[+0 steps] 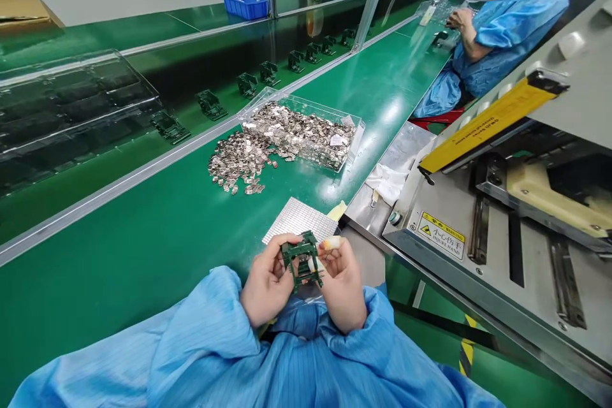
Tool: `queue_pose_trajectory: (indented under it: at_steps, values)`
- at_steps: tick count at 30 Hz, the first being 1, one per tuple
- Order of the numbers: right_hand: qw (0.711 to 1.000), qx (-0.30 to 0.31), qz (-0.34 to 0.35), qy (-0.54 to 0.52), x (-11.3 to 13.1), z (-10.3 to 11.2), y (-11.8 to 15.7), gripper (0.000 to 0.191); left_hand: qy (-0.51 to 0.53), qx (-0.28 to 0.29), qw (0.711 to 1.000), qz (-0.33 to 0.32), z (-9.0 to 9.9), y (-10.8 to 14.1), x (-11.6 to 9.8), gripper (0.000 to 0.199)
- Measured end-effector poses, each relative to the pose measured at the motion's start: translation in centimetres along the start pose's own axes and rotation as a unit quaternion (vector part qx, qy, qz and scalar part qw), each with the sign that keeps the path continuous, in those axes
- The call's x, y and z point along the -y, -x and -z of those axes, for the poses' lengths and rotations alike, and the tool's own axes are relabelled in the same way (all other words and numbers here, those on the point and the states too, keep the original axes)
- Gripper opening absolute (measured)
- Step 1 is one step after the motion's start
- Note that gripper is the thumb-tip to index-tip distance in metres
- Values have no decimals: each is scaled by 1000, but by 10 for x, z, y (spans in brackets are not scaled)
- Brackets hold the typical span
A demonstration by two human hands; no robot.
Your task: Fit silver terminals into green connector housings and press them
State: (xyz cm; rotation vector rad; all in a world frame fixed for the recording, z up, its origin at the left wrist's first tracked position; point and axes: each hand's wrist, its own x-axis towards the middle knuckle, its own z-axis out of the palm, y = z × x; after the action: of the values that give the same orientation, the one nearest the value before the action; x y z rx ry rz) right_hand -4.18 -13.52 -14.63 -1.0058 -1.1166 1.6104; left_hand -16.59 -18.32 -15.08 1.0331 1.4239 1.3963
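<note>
Green plastic fixture [303, 260] held at the near edge of the surface [119, 280], clamped between fingers of left hand [266, 287] and right hand [342, 287]; silver gridded sheet [300, 220] lies just ahead, loose metal pieces [238, 162] heaped beyond.

green bench [119, 280] with loose metal parts [236, 162]

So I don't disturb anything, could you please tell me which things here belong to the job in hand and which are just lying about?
In use: left hand, right hand, green plastic jig, clear tray of metal pieces, loose metal pieces.
Just lying about: blue bin, white cloth.
</note>
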Motion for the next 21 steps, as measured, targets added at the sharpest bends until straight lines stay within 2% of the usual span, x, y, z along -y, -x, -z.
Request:
queue_pose_trajectory:
  at_steps: [2, 4, 6, 8, 11, 14, 17, 21]
  values:
    - [1000, 0, 25, 17, -4, 14, 2, 20, 16, 12, 1000, -7, 0, -1, -1, 32]
    - [997, -45, 46, 50, -13, 33, 2, 14, 46, 8, 999, -24, 2, -7, -3, 29]
    - [991, -92, 42, 86, -25, 52, 0, 17, 76, -17, 996, -44, 3, -20, -3, 30]
    - [991, -87, 16, 105, -37, 63, -4, 22, 97, -41, 993, -52, 2, -38, -2, 36]
    - [994, -29, -12, 100, -49, 59, -13, 26, 97, -36, 993, -57, -8, -64, 2, 42]
    - [996, -19, -11, 90, -52, 44, -21, 24, 78, -11, 994, -73, -20, -80, 6, 40]
    - [996, -25, -7, 80, -54, 34, -25, 26, 53, 2, 996, -68, -24, -83, 9, 39]
    - [997, -24, 9, 69, -58, 34, -26, 26, 34, 16, 998, -52, -20, -81, 10, 40]
